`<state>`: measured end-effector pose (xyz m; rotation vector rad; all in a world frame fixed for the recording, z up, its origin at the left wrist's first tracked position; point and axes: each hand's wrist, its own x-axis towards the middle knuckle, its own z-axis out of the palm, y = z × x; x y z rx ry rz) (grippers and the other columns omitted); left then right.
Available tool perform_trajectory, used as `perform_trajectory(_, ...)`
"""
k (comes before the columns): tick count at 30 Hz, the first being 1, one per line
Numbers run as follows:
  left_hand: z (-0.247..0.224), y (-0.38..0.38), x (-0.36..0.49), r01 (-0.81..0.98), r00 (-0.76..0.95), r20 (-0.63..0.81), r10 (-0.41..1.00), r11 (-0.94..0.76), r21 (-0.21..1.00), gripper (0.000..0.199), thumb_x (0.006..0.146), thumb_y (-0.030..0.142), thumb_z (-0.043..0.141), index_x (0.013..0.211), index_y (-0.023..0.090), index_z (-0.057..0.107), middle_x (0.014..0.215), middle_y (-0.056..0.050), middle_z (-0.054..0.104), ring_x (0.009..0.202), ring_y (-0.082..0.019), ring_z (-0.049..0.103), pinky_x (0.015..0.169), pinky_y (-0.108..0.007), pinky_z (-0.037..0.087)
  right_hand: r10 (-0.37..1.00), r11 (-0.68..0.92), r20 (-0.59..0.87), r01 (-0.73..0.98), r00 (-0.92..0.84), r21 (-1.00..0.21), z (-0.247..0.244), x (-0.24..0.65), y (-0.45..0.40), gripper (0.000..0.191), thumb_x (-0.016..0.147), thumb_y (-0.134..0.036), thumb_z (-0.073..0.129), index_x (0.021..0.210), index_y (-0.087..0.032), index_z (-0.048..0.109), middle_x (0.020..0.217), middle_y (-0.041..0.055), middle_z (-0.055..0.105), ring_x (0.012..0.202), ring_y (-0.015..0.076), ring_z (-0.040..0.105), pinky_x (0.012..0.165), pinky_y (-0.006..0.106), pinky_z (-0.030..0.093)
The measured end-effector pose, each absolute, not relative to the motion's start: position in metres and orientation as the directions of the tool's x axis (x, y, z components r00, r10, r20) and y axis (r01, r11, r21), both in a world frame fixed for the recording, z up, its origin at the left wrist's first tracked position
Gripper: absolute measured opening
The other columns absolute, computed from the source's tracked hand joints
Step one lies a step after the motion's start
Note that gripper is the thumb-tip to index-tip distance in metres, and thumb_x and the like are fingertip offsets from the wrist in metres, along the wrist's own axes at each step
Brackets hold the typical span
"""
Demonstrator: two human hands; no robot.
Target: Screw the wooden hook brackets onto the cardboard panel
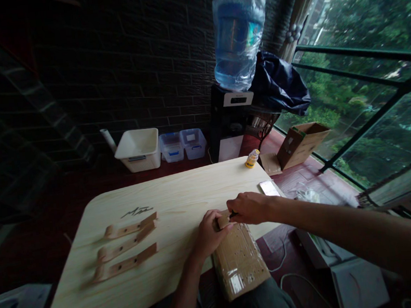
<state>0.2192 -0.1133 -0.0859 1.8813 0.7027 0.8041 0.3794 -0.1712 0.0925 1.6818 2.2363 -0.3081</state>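
My left hand [210,233] is closed around a small light-brown wooden piece [223,220], pressing it on the far end of a taped cardboard box [239,262]. My right hand [246,208] is closed at the right side of that piece, its fingers around a small dark tool [232,215] whose kind I cannot make out. The box lies partly over the table's front edge, its near end at my leg, and small holes dot its top. To the left, three curved wooden strips with dark holes lie in a row, the middle wooden strip [126,241] among them.
Several thin dark pieces [137,211] lie behind the strips on the pale table [172,191]. A phone [269,188] and a yellow-based bottle [252,158] are near its right edge. Beyond stand a water dispenser [229,122], plastic bins [140,150] and an open carton [301,145].
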Motion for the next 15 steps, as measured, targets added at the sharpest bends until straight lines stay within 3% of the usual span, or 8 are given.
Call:
perform_trajectory(9, -0.085, -0.113, 0.22, 0.13, 0.619, 0.227, 0.752, -0.383, 0.915, 0.022, 0.075, 0.027, 0.076, 0.09, 0.024, 0.061, 0.104, -0.004, 0.065, 0.101, -0.023, 0.063, 0.091, -0.038, 0.051, 0.845, 0.455, -0.356, 0.887, -0.4, 0.083, 0.088, 0.383, -0.171, 0.025, 0.096, -0.022, 0.054, 0.12, -0.018, 0.058, 0.107, 0.0111, 0.075, 0.094, 0.0255, 0.074, 0.074, 0.032, 0.055)
perform_trajectory(15, -0.083, -0.113, 0.22, 0.124, 0.623, 0.245, 0.743, -0.404, 0.906, 0.02, 0.075, 0.027, 0.076, 0.089, 0.023, 0.061, 0.103, -0.004, 0.065, 0.1, -0.023, 0.062, 0.091, -0.037, 0.051, 0.886, 0.309, -0.389, 0.947, -0.254, 0.084, 0.086, 0.377, -0.17, 0.026, 0.097, -0.032, 0.057, 0.114, -0.014, 0.063, 0.101, 0.0168, 0.075, 0.095, 0.0274, 0.074, 0.074, 0.033, 0.055)
